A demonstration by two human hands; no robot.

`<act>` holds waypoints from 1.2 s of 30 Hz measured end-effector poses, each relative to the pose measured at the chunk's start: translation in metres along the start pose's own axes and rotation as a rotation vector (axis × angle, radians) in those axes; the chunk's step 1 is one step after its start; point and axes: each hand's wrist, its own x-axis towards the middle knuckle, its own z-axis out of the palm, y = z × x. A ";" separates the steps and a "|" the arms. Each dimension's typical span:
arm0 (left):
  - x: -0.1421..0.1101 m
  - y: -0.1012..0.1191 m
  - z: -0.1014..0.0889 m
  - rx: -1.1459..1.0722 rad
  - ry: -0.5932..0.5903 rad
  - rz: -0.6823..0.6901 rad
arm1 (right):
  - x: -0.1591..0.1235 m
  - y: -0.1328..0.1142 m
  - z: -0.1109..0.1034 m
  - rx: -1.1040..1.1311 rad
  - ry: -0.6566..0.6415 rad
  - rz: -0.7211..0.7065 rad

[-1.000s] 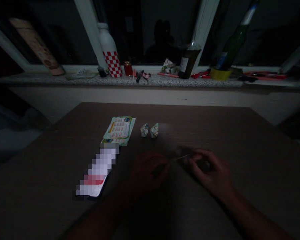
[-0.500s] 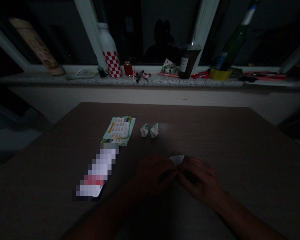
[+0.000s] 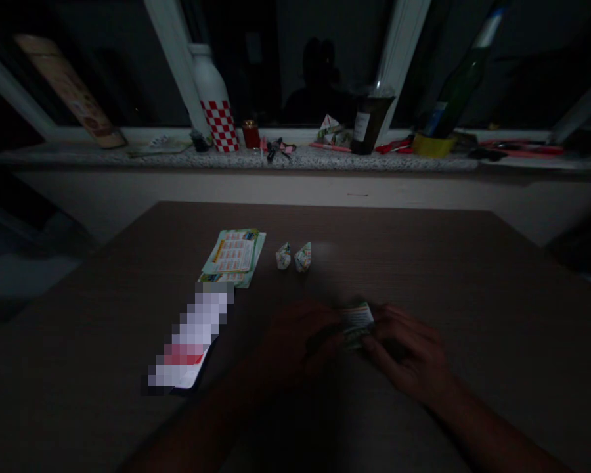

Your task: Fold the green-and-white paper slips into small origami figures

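Turned broad side up since the earlier frame, the small printed paper (image 3: 357, 318) shows more of its face. Both hands, the left hand (image 3: 300, 338) and the right hand (image 3: 414, 351), pinch its opposite edges (the left is dim). Beyond, two folded paper pieces (image 3: 303, 257) stand clear; bare tabletop (image 3: 423, 263) stretches right toward its edge.

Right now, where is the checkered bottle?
In the head view, the checkered bottle stands on the windowsill, left of centre, just left of the small red jar.
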 end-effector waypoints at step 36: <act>0.001 0.003 0.015 -0.625 -0.048 -0.617 | -0.005 -0.006 -0.006 0.228 -0.177 -0.003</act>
